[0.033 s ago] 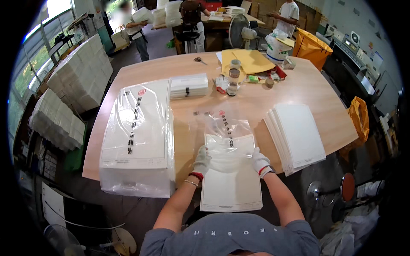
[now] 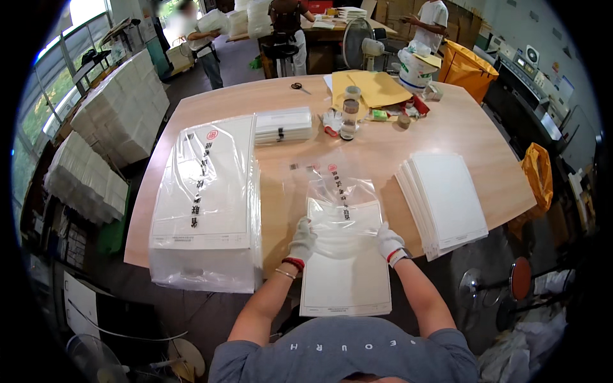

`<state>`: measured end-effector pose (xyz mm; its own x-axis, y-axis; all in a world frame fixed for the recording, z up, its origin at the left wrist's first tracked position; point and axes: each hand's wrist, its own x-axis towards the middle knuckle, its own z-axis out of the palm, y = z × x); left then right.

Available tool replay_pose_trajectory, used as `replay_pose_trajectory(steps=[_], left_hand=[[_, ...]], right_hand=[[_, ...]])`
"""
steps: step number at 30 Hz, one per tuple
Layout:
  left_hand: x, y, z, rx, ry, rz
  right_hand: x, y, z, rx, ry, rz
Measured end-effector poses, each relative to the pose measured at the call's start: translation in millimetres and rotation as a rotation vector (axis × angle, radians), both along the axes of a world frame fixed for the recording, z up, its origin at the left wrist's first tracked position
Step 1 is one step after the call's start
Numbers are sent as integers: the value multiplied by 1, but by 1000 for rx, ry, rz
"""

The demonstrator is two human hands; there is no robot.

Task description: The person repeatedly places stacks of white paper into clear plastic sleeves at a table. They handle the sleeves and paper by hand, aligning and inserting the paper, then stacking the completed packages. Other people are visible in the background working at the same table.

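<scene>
Between my hands a stack of white paper (image 2: pixel 345 277) sticks out of a clear plastic bag (image 2: pixel 343 185) with dark and red print. The upper part of the stack is inside the bag, whose film wrinkles near its mouth. My left hand (image 2: pixel 302 240), in a white glove with a red cuff, grips the left side of the bag and paper. Gloved the same way, my right hand (image 2: pixel 390 242) holds the right side; some of its fingers are hidden. The near end of the stack overhangs the table edge towards my body.
On the wooden table (image 2: pixel 447 137), a pile of printed clear bags (image 2: pixel 211 191) lies left and a fanned paper stack (image 2: pixel 444 201) right. Farther back are bundled bags (image 2: pixel 282 125), a water bottle (image 2: pixel 348 119), yellow envelopes (image 2: pixel 377 87) and scissors (image 2: pixel 297 87). Other people stand beyond.
</scene>
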<state>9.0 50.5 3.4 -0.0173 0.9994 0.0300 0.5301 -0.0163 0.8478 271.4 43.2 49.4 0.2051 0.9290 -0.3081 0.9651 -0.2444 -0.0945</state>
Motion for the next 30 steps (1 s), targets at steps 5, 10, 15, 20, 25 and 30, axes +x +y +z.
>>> replay_pose_trajectory(steps=[5,10,15,20,25,30], left_hand=[[1,-43,-16,204,88,43],[0,-80,23,4,290,-36],[-3,-130,47,-104,333,-85],[-5,-198,87,-258,340,-134],[-31,-206,36,35,41,-407],[-10,-180,47,-273,195,16]], right_hand=[[1,-39,-2,-25,44,32],[5,-72,8,-5,-28,131],[10,-122,14,4,-22,196],[16,-197,36,256,49,407],[10,-229,58,165,160,280],[17,-179,7,268,-20,73]])
